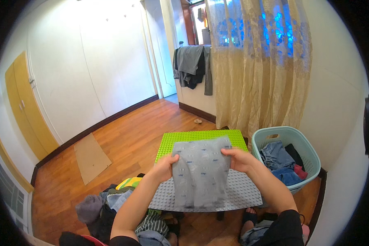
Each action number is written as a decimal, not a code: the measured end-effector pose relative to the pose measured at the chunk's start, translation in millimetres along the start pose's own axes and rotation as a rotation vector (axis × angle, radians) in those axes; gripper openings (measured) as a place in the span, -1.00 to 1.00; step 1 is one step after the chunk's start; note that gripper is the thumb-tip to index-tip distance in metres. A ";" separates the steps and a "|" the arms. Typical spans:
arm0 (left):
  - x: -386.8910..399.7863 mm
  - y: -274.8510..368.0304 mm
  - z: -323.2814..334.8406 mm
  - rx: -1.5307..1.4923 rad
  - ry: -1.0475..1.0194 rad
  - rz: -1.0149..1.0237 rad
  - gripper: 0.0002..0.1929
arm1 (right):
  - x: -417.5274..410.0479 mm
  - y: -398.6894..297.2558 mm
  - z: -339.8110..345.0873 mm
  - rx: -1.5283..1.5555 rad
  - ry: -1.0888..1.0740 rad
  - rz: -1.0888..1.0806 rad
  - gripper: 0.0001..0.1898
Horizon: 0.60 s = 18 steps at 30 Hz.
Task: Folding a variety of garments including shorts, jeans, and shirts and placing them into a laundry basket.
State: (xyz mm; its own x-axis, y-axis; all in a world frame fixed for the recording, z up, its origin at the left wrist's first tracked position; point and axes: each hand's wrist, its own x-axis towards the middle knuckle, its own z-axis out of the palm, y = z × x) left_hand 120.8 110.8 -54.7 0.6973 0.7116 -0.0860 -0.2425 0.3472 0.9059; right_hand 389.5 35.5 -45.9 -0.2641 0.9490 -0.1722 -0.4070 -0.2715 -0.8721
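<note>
Between my two hands hangs a pair of grey patterned shorts or trousers [203, 172], its two legs pointing down towards me. My left hand [166, 167] pinches the upper left edge, thumb on top. At the upper right edge, my right hand [240, 160] grips the cloth the same way. Below the garment is a low table with a studded building-brick top, its far part green [169, 141] and its near part grey [243, 187]. Whether the lower hem touches the studs I cannot tell.
A pale green laundry basket [307, 153] with denim and other clothes stands right of the table. Piled clothes [110, 203] lie at the left. Flat cardboard [90, 158] rests on the wooden floor. A beige curtain [261, 86] and draped grey clothes [190, 64] hang beyond.
</note>
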 end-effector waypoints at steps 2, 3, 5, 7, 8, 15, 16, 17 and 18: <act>11.7 11.2 -5.4 0.059 0.003 0.105 -0.65 | 5.9 -10.6 6.8 -0.156 0.057 -0.226 -0.65; 16.7 19.2 -5.4 0.123 0.001 0.208 -0.67 | 9.3 -17.6 3.1 -0.157 0.064 -0.225 -0.65; 25.8 36.0 -3.6 0.380 -0.006 0.377 -0.70 | 19.7 -33.2 -9.1 -0.445 0.004 -0.549 -0.66; 23.4 40.9 -6.8 0.635 0.008 0.548 -0.72 | 8.5 -44.6 -0.4 -0.620 0.062 -0.626 -0.71; 18.7 41.8 -4.7 0.845 0.039 0.554 -0.72 | 3.9 -45.6 -5.9 -0.879 0.098 -0.677 -0.72; -39.3 -104.7 -47.2 1.399 -0.321 0.412 -0.49 | -48.5 98.9 -54.2 -1.312 -0.122 -0.572 -0.51; -47.1 -117.2 -45.6 1.397 -0.323 0.407 -0.49 | -52.8 119.0 -61.0 -1.321 -0.197 -0.591 -0.49; -53.4 -126.9 -42.6 1.365 -0.303 0.419 -0.47 | -55.1 124.9 -61.3 -1.317 -0.198 -0.586 -0.49; -57.4 -130.3 -38.5 1.332 -0.285 0.430 -0.44 | -58.7 128.4 -60.7 -1.332 -0.194 -0.615 -0.47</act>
State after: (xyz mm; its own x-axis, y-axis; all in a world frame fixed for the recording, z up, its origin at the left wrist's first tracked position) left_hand 86.4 48.2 -183.8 0.8813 0.4124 0.2308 0.2263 -0.7971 0.5599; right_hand 405.8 -45.3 -175.6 -0.5050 0.7932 0.3402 0.5596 0.6010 -0.5707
